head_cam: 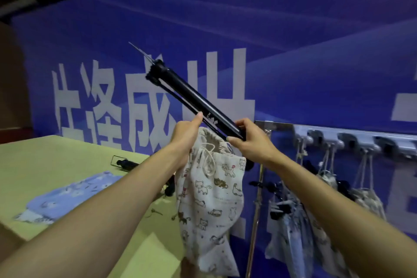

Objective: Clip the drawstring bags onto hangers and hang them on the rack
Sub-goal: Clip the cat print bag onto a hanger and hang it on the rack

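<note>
Drawstring bag held at a black hanger, just left of the rack.

Printed with cats, the cream bag hangs in mid-air above the near edge of the green table, its gathered neck meeting the lower part of the tilted hanger. The left hand has its fingers curled round the neck of the bag, thumb laid straight along the hanger bar. The right hand pinches the hanger's lower end between thumb and fingers. Whether a clip already bites the cloth cannot be told. Other hung bags dangle from the rack's rail at right. A blue bag and a spare hanger lie on the table.
</note>
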A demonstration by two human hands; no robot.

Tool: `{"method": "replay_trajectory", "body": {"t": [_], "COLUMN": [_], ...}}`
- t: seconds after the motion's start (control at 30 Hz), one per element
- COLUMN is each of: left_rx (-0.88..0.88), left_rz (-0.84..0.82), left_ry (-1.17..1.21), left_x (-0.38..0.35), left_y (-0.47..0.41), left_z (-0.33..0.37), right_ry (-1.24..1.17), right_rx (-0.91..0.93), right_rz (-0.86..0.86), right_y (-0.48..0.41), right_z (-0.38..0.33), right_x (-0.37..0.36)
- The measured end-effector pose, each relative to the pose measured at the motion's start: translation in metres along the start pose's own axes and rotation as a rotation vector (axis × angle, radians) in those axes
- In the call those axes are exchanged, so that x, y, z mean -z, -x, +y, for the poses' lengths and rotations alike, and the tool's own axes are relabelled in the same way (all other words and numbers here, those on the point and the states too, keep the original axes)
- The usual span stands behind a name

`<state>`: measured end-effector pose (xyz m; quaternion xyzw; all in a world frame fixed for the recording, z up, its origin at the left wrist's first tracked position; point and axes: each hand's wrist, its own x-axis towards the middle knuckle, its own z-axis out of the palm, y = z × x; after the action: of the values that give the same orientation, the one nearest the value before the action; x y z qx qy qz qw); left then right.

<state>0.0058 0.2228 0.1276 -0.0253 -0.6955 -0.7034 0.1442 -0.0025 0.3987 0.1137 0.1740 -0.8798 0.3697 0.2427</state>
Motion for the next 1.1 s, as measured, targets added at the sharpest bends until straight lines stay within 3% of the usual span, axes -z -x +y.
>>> {"method": "replay_trajectory", "body": {"t": [0.13, 0.2, 0.4, 0.57, 0.83, 0.93, 1.1], "left_rx": [-0.060, -0.099, -0.132, -0.156, -0.201, -0.206, -0.067], "left_rz": [-0.079, -0.135, -0.232, -0.335, -0.018, -0.111, -0.273], "left_ry": [0.159, 0.187, 0.051, -0.075, -0.172, -0.266, -0.373], "left_x": [-0.020, -0.029, -0.055, -0.058, -0.026, -0.026, -0.027], "left_y": [0.022, 0.031, 0.051, 0.057, 0.034, 0.034, 0.036], "left_z": [0.009, 0.014, 0.009, 0.001, 0.003, 0.003, -0.007], "right_ry": [-0.182, -0.158, -0.257, -0.179, -0.182, -0.177, -0.127], "right_rx": [0.003, 0.007, 0.018, 0.033, -0.056, -0.059, -0.053], "right_rz": [-0.056, -0.105, -0.187, -0.199, -0.223, -0.278, -0.369], "right_y": [0.035, 0.045, 0.050, 0.052, 0.069, 0.075, 0.087], "right_z": [0.006, 0.010, 0.004, 0.008, 0.046, 0.052, 0.054], "right_x": [0.033, 0.047, 0.056, 0.053, 0.057, 0.058, 0.072]}}
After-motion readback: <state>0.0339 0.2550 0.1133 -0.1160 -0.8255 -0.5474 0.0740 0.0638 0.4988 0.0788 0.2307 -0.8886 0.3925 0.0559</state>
